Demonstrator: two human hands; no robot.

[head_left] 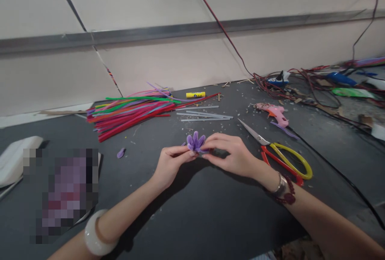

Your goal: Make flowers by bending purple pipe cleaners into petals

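Observation:
Between my two hands is a purple pipe-cleaner flower [196, 141] with several fuzzy looped petals pointing up and away. My left hand [173, 164] pinches its base from the left between thumb and fingers. From the right, my right hand [228, 152] closes thumb and fingers on the flower's lower petals. The fingertips hide part of the base. A loose purple pipe-cleaner petal [120, 153] lies on the dark table to the left of my hands. Scissors [270, 148] with red and yellow handles rest just beyond my right wrist, blades apart only slightly.
A bundle of colourful pipe cleaners [135, 113] lies at the back left, with a yellow glue stick [195, 95] and clear glue sticks [207, 115] beside it. A pink glue gun [275, 113] trails a black cord on the right. Tangled wires [306, 87] and scraps lie behind.

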